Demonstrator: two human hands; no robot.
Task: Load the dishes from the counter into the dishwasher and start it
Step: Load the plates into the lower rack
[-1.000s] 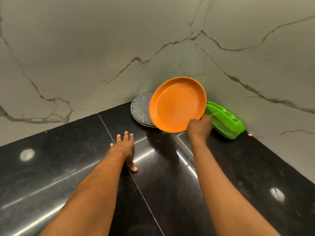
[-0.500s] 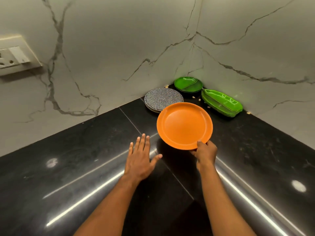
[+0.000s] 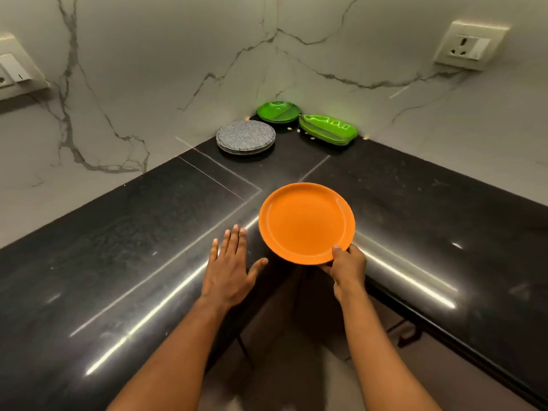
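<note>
Orange plate (image 3: 305, 223) x1, R hand (image 3: 348, 266); grey stack (image 3: 245, 137) x1; green stacks (image 3: 278, 111) (image 3: 327, 129) x2

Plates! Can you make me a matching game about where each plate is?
Things:
1. orange plate
2. grey plates
3. round green plate
4. long green dish

Places:
A. by the right wall
B. held in the right hand
C. farthest back of all
D. stacked by the left wall

Pairs: 1-B, 2-D, 3-C, 4-A
</note>
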